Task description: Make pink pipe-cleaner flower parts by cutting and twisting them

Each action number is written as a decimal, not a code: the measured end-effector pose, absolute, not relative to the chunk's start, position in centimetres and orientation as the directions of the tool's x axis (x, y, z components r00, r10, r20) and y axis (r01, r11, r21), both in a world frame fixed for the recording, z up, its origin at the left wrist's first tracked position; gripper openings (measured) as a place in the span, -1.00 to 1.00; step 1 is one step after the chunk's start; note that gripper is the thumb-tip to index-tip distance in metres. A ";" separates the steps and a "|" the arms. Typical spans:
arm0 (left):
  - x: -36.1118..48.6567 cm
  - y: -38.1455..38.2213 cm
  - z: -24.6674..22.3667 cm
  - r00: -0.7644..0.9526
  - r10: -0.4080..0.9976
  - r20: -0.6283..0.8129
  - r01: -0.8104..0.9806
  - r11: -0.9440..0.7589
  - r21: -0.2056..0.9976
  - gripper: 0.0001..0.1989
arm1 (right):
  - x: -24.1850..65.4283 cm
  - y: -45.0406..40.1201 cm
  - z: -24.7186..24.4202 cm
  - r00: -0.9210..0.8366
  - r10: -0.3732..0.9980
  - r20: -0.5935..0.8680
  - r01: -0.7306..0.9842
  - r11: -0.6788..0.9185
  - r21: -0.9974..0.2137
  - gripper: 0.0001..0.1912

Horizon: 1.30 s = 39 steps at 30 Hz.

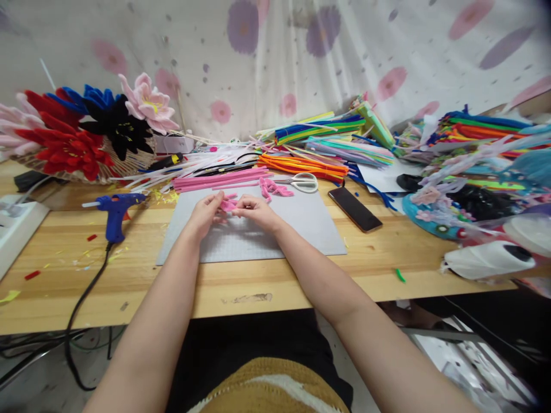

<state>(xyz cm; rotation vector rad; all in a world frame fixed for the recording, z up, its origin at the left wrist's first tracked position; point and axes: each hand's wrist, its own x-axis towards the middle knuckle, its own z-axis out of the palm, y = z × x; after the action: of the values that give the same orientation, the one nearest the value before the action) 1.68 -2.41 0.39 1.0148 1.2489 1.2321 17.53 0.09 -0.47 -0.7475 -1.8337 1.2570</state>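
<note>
Over the grey cutting mat (258, 241), both hands hold a pink pipe cleaner (228, 203) that is bent into a small shape. My left hand (207, 214) has its fingers closed around one side of it. With thumb and finger pinched, my right hand (257, 211) grips the other side. Just behind the right hand lies a bent pink pipe-cleaner piece (275, 188). White-handled scissors (303, 182) rest at the mat's back edge, close to a bundle of straight pink pipe cleaners (219, 179).
A blue glue gun (116, 215) stands left of the mat, its cord hanging off the table. To the right lies a phone (355, 210). Fuzzy flowers (81, 152) fill the back left; orange pipe cleaners (303, 166) and other bundles line the back. A white roll (491, 259) sits far right.
</note>
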 end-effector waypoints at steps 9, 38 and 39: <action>1.3 -2.9 0.4 0.056 0.969 0.242 0.316 -0.247 0.916 -0.68 | 19.2 1.4 -0.9 -0.524 0.848 0.078 -0.117 0.019 -0.993 -0.81; 3.1 -2.5 -1.1 -0.055 0.943 0.328 0.355 -0.289 0.889 -0.72 | 19.1 2.0 -1.7 -0.376 0.908 0.186 -0.108 0.156 -0.982 -0.67; 3.2 -2.5 -1.1 -0.082 0.956 0.282 0.291 -0.248 0.924 -0.71 | 19.0 1.8 -1.5 -0.362 0.908 0.212 -0.091 0.193 -0.977 -0.66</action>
<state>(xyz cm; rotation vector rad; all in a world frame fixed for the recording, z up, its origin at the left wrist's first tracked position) 3.17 -2.48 -1.10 1.5670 1.3722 1.3605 19.04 1.84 -1.52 -0.8103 -1.5288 1.3383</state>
